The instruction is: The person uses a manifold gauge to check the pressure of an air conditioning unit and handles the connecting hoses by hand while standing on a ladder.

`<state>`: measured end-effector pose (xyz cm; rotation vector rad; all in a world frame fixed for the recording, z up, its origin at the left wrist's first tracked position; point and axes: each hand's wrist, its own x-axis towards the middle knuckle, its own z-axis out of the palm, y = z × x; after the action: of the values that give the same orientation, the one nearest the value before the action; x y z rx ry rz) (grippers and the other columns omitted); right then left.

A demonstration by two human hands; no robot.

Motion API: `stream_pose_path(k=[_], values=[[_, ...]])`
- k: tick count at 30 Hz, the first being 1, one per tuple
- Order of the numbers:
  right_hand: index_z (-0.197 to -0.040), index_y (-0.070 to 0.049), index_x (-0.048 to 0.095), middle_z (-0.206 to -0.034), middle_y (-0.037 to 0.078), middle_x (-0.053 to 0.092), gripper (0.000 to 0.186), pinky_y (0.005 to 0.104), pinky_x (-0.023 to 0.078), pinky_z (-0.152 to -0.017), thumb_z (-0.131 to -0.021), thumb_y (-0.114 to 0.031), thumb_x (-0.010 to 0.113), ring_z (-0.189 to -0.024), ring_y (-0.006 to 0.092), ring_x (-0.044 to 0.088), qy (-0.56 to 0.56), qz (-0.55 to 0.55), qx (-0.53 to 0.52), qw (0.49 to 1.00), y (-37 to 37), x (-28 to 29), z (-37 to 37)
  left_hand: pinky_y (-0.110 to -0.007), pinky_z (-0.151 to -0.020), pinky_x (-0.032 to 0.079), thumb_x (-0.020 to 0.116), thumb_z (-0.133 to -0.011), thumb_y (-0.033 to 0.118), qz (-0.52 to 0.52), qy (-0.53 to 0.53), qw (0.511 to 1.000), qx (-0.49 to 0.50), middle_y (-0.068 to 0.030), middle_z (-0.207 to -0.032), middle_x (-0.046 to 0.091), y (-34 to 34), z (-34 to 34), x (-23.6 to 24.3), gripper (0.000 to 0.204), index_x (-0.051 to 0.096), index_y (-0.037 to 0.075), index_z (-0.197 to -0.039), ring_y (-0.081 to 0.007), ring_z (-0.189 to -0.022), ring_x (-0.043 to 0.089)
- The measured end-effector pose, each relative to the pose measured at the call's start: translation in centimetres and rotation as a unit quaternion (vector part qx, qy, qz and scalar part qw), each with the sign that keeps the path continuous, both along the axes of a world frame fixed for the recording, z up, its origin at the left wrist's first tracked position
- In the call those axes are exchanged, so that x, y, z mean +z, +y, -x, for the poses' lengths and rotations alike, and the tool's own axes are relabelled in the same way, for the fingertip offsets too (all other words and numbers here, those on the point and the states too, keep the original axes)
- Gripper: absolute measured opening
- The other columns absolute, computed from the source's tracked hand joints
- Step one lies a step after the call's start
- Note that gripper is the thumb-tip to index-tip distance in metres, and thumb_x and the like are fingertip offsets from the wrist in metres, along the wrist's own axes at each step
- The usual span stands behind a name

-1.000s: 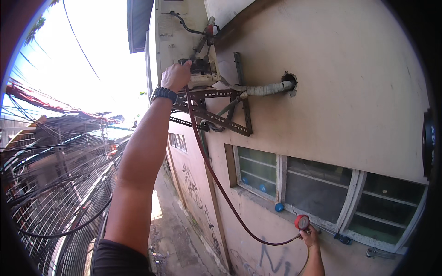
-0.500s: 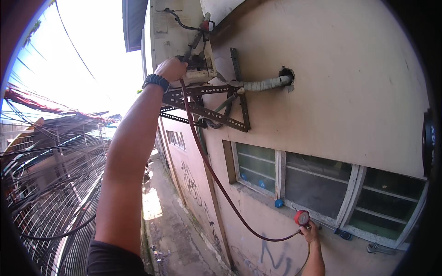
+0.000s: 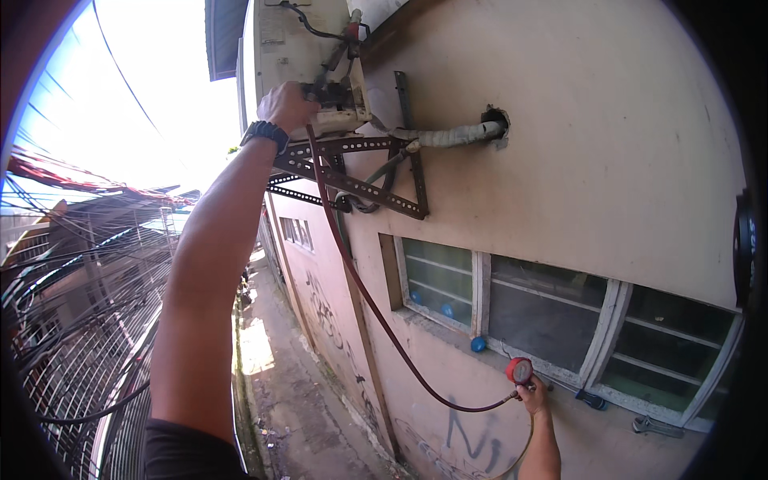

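An outdoor air-conditioner unit (image 3: pixel 276 68) hangs on the wall at the upper middle. My left hand (image 3: pixel 286 106), a dark watch on its wrist, is closed at the valves on the unit's side. From under its fingers a dark red hose (image 3: pixel 364 292) runs down in a long curve; the fingertips and the hose's connection are hidden. At the lower right my right hand (image 3: pixel 534 396) grips a round red-rimmed pressure gauge (image 3: pixel 519 370), fingers around its base. The hose's lower end joins the gauge's fitting, and a thin yellowish hose (image 3: pixel 526 448) hangs below.
A perforated metal bracket (image 3: pixel 364 190) supports the unit, and a wrapped pipe (image 3: pixel 452 138) enters a wall hole. The window ledge bears a blue round piece (image 3: pixel 478 344), a blue-and-black tool (image 3: pixel 590 400) and an adjustable wrench (image 3: pixel 658 427). Tangled cables (image 3: pixel 80 296) hang left; an alley (image 3: pixel 296 424) lies below.
The whole view has shifted slightly, so the scene sits a little further left and higher. My left hand has turned a little at the valves. The gauge stays in my right hand.
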<state>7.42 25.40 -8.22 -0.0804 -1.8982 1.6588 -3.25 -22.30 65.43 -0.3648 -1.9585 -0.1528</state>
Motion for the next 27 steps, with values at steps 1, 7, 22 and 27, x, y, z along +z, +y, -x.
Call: stream_pose_path(k=[1,7,22,27], values=[[-0.121,0.000,0.065,-0.093,0.008,0.068,0.035,0.0304,0.059,-0.061,-0.086,-0.005,0.067,-0.068,0.0152,0.070,-0.002,-0.021,-0.009,1.000,0.0,0.0,0.1,-0.048,-0.079,0.054,0.064,-0.095,0.050,0.000,0.001,1.000,0.001,-0.0194,-0.092,0.074,0.5,-0.1,-0.4,0.048,0.077,0.004,-0.099,-0.0352,-0.089,0.074],[-0.120,0.000,0.065,-0.092,0.008,0.068,0.034,0.0301,0.059,-0.061,-0.086,-0.005,0.067,-0.068,0.0150,0.070,0.013,-0.015,-0.002,1.000,-1.3,1.2,0.3,-0.046,-0.080,0.055,0.075,-0.087,0.044,-0.016,0.017,0.998,0.058,-0.0177,-0.094,0.076,-0.4,0.6,0.9,0.042,0.077,0.004,-0.096,-0.0342,-0.087,0.074],[-0.120,-0.001,0.065,-0.094,0.008,0.069,0.034,0.0299,0.060,-0.061,-0.086,-0.003,0.066,-0.070,0.0162,0.072,0.013,0.002,0.013,1.000,-1.8,1.2,0.7,-0.048,-0.080,0.055,0.069,-0.089,0.049,0.018,-0.006,1.000,0.006,-0.0194,-0.089,0.075,-1.8,1.2,0.8,0.046,0.077,0.003,-0.089,-0.0371,-0.090,0.074],[-0.120,-0.001,0.065,-0.091,0.007,0.069,0.034,0.0294,0.060,-0.061,-0.086,-0.004,0.066,-0.070,0.0155,0.072,-0.003,0.002,-0.014,1.000,-1.3,0.5,0.6,-0.048,-0.081,0.056,0.066,-0.092,0.049,-0.006,0.172,0.983,0.057,-0.0180,-0.100,0.076,0.0,3.0,-1.6,0.046,0.076,0.005,-0.100,-0.0375,-0.093,0.074]])
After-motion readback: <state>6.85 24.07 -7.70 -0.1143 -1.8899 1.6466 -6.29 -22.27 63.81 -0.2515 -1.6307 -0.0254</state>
